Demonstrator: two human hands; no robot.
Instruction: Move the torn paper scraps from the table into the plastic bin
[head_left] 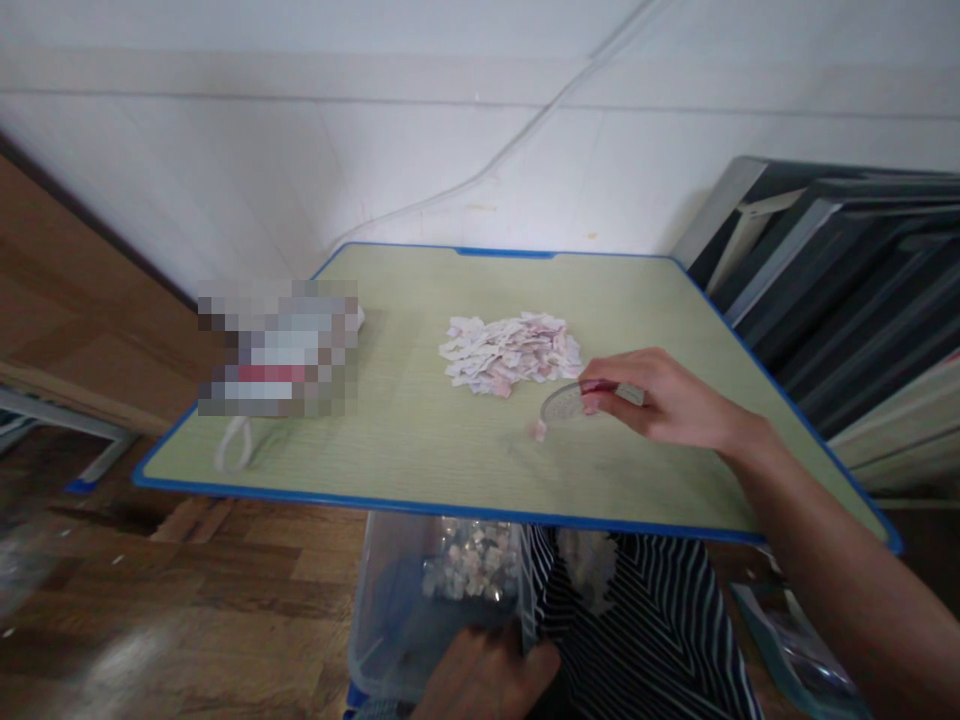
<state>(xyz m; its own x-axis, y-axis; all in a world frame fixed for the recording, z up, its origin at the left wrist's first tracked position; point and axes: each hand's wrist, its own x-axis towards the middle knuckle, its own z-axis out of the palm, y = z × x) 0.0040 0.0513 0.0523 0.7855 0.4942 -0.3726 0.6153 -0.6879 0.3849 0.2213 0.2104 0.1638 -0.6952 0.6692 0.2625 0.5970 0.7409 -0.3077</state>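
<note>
My right hand [667,400] is above the table's right half, with thumb and fingers pinched on a thin, clear round disc [562,402] held at a tilt. A small pink piece shows at my fingertips, and another pink scrap [538,430], blurred, is at the disc's left edge. Just beyond it on the table lies a loose pile of white and pale pink scraps [510,350]. Down at the bottom, my left hand [487,675] curls at the near right rim of a clear plastic bin [382,620]. Inside the bin are several small, shiny wrapped pieces [472,560].
The blue-edged, pale green table [405,450] stands against a white wall with a cable [517,145]. A blurred-out package [285,350] with a white loop lies at left. Cardboard [90,290] leans left, dark panels [847,260] lean right. A bag [802,650] lies on the floor.
</note>
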